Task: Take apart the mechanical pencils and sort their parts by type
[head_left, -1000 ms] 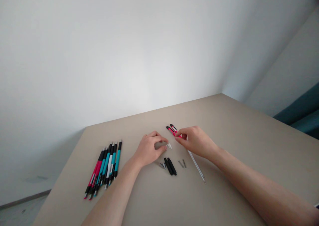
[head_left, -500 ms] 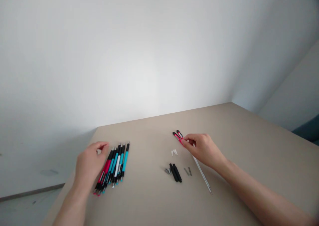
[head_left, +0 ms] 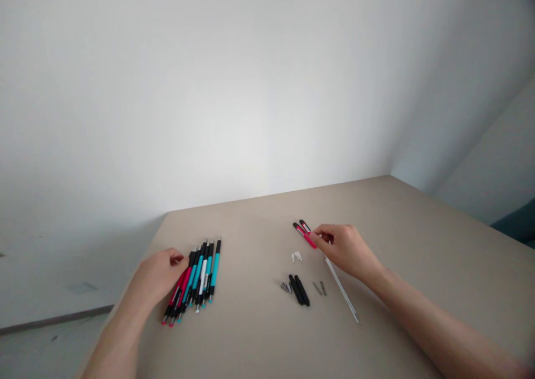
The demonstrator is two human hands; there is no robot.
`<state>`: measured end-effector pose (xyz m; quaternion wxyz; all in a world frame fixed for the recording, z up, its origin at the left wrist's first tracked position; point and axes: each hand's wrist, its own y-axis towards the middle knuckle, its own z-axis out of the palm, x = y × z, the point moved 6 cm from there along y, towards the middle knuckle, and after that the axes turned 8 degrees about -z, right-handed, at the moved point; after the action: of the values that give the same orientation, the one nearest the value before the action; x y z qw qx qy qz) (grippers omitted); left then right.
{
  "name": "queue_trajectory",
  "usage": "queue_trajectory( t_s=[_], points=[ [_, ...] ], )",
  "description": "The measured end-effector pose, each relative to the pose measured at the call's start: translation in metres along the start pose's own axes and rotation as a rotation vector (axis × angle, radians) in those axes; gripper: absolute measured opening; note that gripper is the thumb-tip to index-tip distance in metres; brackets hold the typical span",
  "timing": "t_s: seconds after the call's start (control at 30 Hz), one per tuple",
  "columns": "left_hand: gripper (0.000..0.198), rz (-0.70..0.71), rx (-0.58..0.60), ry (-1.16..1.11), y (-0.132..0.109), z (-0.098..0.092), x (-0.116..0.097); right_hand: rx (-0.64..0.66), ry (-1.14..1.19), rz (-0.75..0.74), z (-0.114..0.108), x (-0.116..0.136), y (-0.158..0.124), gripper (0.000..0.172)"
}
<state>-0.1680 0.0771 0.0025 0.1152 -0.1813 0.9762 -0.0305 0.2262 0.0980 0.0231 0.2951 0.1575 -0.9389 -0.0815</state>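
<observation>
My left hand is at the left edge of a row of click pens, its curled thumb and fingers closed at the black grip end of a red pen. Blue, white and red barrels lie side by side in the row. At the right, my right hand pinches the near end of one of two red pen barrels with black ends; its fingertips partly hide them. Thin white refills lie below that hand, their upper ends near the palm.
Between the hands lie small white tips, two black rubber grips, small metal parts and two grey springs. The beige table meets a white wall at the back. A dark blue object shows at far right.
My left hand has come down and right onto the red pen at the row's edge. My right hand stays at the red barrels. The view has shifted slightly.
</observation>
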Motion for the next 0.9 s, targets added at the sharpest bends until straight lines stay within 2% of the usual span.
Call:
queue_trajectory(
  t_s=[0.27, 0.37, 0.43, 0.5, 0.57, 0.63, 0.67, 0.7, 0.8, 0.9],
  points=[
    [0.026, 0.005, 0.106, -0.005, -0.004, 0.005, 0.003, -0.027, 0.012, 0.000, -0.003, 0.001, 0.001, 0.029],
    [0.021, 0.007, 0.147, 0.077, -0.008, 0.007, 0.002, -0.099, 0.045, 0.043, -0.010, -0.003, 0.001, 0.027],
    [0.022, -0.032, 0.127, 0.108, -0.009, 0.003, 0.003, -0.181, 0.074, 0.078, -0.016, -0.007, 0.001, 0.028],
    [0.022, -0.117, 0.036, 0.095, -0.011, -0.008, 0.004, -0.272, 0.111, 0.099, -0.022, -0.010, 0.000, 0.030],
    [0.019, -0.192, -0.129, -0.005, -0.016, -0.025, -0.001, -0.343, 0.169, 0.096, -0.025, -0.011, -0.002, 0.032],
    [0.017, -0.170, -0.341, -0.297, -0.030, -0.041, -0.017, -0.361, 0.247, 0.066, -0.025, -0.007, -0.004, 0.033],
    [0.020, -0.117, -0.394, -0.521, -0.039, -0.044, -0.029, -0.341, 0.288, 0.039, -0.024, -0.002, -0.005, 0.034],
    [0.022, -0.050, -0.375, -0.752, -0.048, -0.042, -0.044, -0.301, 0.330, 0.005, -0.022, 0.003, -0.006, 0.035],
    [0.024, 0.137, -0.132, -1.370, -0.073, -0.021, -0.098, -0.059, 0.475, -0.121, -0.011, 0.024, -0.009, 0.039],
    [0.026, 0.205, 0.182, -1.584, -0.091, 0.005, -0.147, 0.205, 0.620, -0.183, 0.002, 0.038, -0.013, 0.046]
  ],
)
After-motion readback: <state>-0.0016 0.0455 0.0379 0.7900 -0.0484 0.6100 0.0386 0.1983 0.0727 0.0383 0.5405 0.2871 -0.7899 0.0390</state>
